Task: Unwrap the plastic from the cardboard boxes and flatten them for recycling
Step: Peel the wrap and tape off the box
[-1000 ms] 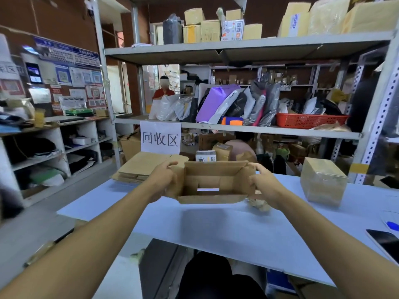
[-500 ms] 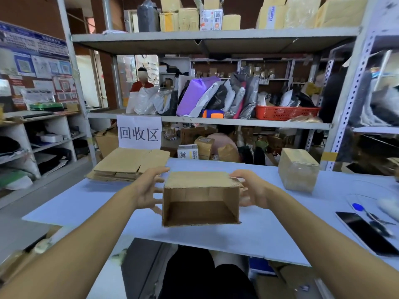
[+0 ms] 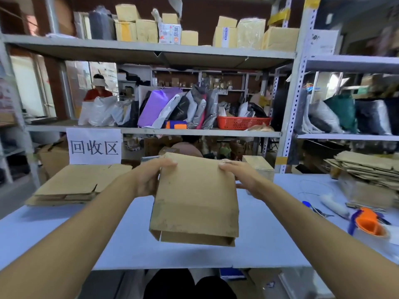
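A brown cardboard box (image 3: 195, 199) is held above the light blue table (image 3: 269, 240), nearly flattened, its broad face toward me and its open lower edge showing a thin gap. My left hand (image 3: 152, 178) grips its upper left edge, fingers curled over the top. My right hand (image 3: 241, 176) grips the upper right edge the same way. A plastic-wrapped box (image 3: 259, 167) stands on the table just behind my right hand. No plastic shows on the held box.
A stack of flattened cardboard (image 3: 79, 184) lies at the left under a paper sign (image 3: 94, 146). More flattened cardboard (image 3: 367, 167) is piled at the right. An orange and blue tape dispenser (image 3: 367, 223), scissors (image 3: 313, 209) and a white tool lie on the right. Metal shelving stands behind.
The box was open and square, resting low between my hands; now it is lifted and pressed nearly flat, with both hands on its top edge. The view has shifted right.
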